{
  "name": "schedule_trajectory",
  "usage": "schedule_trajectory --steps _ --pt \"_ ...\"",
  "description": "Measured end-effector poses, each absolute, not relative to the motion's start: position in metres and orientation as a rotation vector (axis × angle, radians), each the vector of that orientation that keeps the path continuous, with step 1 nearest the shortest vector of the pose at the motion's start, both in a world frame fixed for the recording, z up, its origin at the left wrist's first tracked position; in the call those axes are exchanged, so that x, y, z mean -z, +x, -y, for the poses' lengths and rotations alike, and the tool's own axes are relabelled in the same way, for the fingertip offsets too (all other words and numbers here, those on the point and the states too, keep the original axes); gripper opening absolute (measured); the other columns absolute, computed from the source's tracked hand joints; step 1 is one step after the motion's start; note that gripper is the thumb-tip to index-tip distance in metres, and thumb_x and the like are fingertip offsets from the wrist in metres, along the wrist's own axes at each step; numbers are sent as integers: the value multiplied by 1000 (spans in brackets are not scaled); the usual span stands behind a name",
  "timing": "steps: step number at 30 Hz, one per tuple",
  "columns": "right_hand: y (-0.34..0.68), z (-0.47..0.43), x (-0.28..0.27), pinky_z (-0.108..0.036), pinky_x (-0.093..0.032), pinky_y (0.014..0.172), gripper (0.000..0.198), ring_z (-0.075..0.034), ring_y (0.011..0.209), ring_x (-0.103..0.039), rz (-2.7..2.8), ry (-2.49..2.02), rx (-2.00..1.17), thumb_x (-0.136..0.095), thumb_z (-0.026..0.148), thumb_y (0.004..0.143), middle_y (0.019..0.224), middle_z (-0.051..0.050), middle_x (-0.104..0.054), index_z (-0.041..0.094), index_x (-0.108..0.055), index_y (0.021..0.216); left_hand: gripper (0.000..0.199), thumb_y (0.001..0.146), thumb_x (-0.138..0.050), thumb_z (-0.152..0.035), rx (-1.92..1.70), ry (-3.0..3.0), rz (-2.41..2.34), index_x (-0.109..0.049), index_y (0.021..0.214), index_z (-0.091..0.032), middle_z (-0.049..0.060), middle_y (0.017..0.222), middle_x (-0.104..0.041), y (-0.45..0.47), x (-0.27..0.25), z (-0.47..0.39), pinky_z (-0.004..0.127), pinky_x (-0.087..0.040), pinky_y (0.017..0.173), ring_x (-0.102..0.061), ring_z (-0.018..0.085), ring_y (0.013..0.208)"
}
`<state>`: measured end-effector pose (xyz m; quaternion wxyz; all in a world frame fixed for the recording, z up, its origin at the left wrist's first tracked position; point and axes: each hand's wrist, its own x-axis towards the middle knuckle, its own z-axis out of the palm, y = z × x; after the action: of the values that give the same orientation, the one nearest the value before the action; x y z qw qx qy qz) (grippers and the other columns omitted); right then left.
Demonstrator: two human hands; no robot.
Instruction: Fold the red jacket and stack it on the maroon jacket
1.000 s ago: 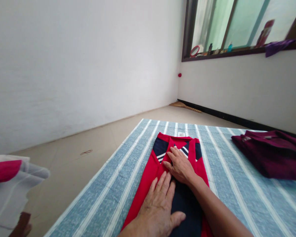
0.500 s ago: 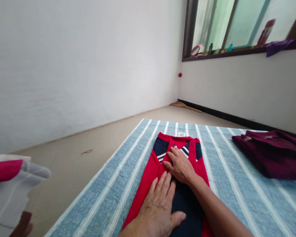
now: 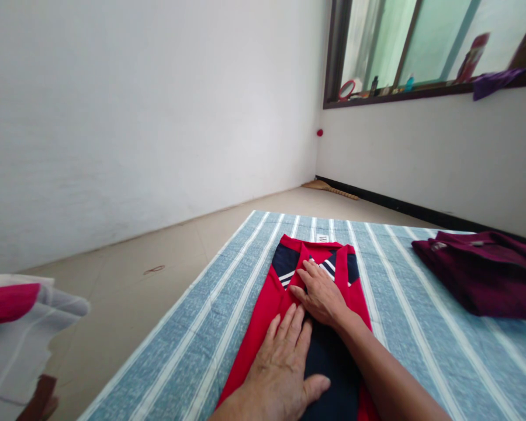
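A red and navy garment (image 3: 256,345) with white stripes near its collar lies folded lengthwise on a blue-and-white striped sheet (image 3: 193,327). My left hand (image 3: 284,356) rests flat on it with the fingers stretched forward and the thumb out to the side. Just ahead and to the right, my right hand (image 3: 319,292) presses on the upper part below the collar, palm down and fingers apart. Neither hand grips the cloth. Both forearms cover part of the garment's lower end, which runs out of view at the bottom.
A folded maroon garment (image 3: 486,275) lies on the sheet at the right. At the far left are white and pink cloths (image 3: 13,304). A broom (image 3: 328,188) lies on the floor in the corner. Small items and a purple cloth (image 3: 495,85) sit along the window sill.
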<state>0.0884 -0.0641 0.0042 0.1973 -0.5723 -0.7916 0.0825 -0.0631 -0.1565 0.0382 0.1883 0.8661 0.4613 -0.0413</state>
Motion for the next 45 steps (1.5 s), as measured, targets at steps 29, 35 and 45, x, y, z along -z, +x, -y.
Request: schedule_trajectory --steps 29,35,45 --pt "87 66 -9 -45 -25 112 46 -30 139 -27 2212 -1624 -281 -43 44 94 146 -17 -39 14 -54 126 76 86 -51 -47 210 2309 -1303 -19 150 -17 7 156 0 -60 -56 155 47 -4 117 3 25 144" --pt "85 67 -9 -46 -24 111 43 -30 138 -29 2178 -1603 -296 -42 44 94 143 -17 -42 13 -57 120 57 83 -57 -41 43 2257 -1172 -50 135 -18 11 151 -34 -77 -84 127 40 -29 112 -32 27 138" --pt "83 70 -12 -45 -22 113 51 -32 138 -28 2123 -1561 -358 -43 43 93 144 -17 -42 10 -50 132 22 91 -50 -16 -213 2564 -1650 -63 108 -17 8 116 -64 -9 -79 -4 32 -45 95 -58 19 109"
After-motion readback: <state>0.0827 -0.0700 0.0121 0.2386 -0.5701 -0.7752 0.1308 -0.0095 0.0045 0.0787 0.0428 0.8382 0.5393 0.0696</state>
